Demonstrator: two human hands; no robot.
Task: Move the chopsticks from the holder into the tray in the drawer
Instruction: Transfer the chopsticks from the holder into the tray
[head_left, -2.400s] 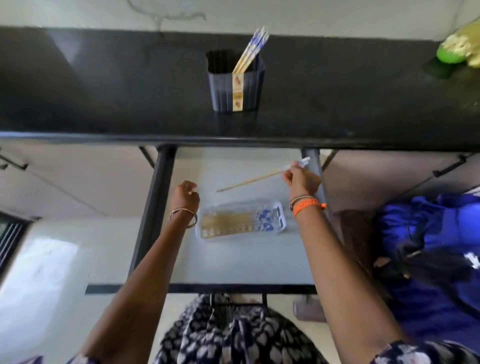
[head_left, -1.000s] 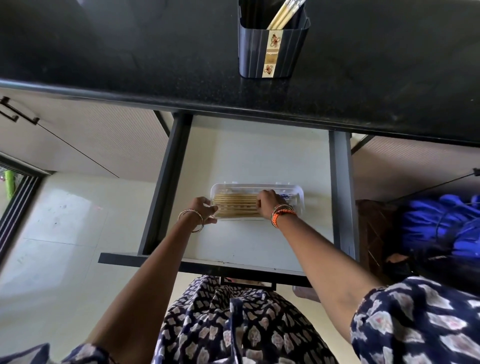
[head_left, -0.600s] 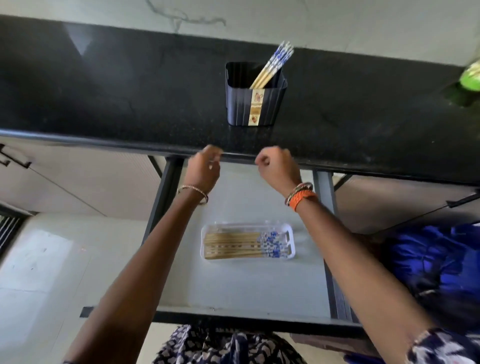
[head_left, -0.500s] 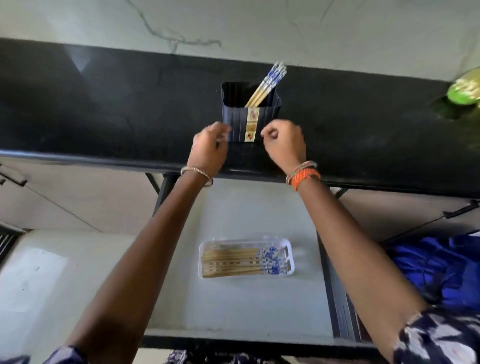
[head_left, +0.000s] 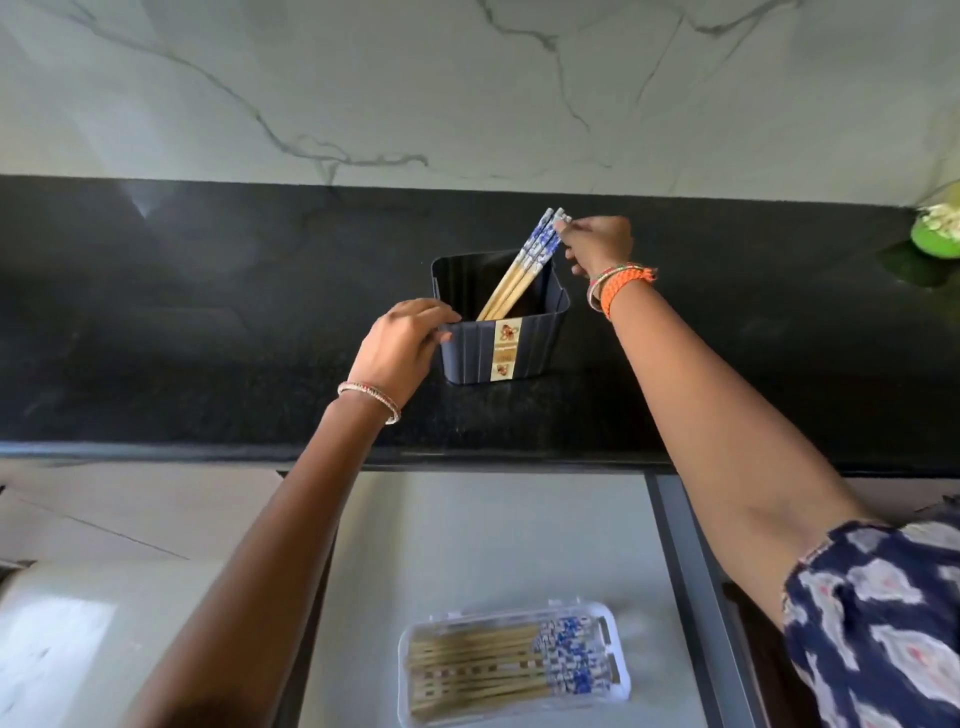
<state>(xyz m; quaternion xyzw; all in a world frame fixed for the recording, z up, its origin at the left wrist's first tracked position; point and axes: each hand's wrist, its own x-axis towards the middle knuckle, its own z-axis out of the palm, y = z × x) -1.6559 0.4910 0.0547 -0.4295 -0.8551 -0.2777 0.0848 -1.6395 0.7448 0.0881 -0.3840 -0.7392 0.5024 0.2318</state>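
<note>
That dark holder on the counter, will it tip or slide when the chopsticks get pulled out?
Probably light: the holder looks like thin plastic, nearly empty, so it may slide on the glossy counter. It might tip rightward, since the chopsticks lean on that rim, their tops pinched by the right hand. The left hand gripping its corner should steady it.

The dark ribbed plastic holder (head_left: 524, 345) stands on the black stone surface (head_left: 208, 312), which is bare on both sides. The left hand (head_left: 400, 351) holds its left rim; the right hand (head_left: 597, 244) pinches the blue-patterned wooden chopsticks (head_left: 522, 275) above its right rim, so only the front is free. The white marble wall (head_left: 467, 93) stands behind. In the pale drawer (head_left: 493, 545), bare floor surrounds the clear plastic tray (head_left: 519, 713).
</note>
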